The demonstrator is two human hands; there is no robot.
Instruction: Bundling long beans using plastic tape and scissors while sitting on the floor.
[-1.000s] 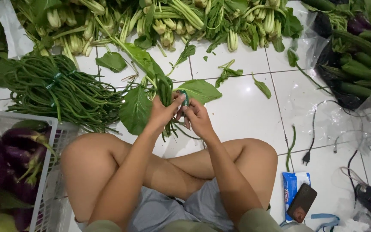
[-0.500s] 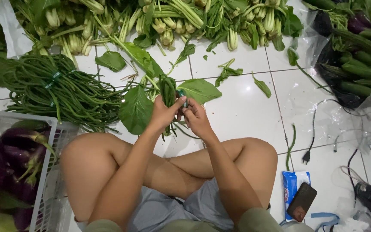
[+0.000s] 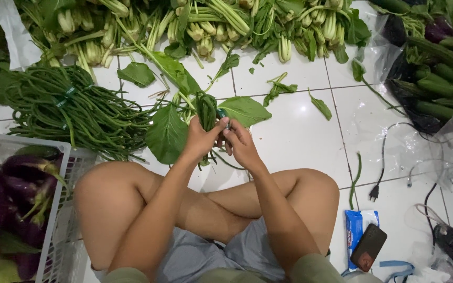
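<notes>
Two bare hands meet over a small bunch of leafy greens in front of the crossed knees of a person sitting on the white tiled floor. Measured from that bunch, the biggest thing is the long heap of pale-stemmed greens beyond it, spread along the far edge of the floor. To the bunch's left lies a thick bundle of long beans, banded in green, and nearer the person on that side stands a white plastic crate of purple eggplants, hard against the left knee. Well to the right of the bunch, dark cucumbers lie on clear plastic sheeting, with a black power cable trailing below them.

The left hand is wrapped around the stems, probably to keep them gathered; the right hand pinches narrowly at a bit of green tape against the bunch, fingers close together. Broad loose leaves fan out under the bunch and hide its lower end. Smallest, right of the right knee: a blue packet with a dark phone lying on it.
</notes>
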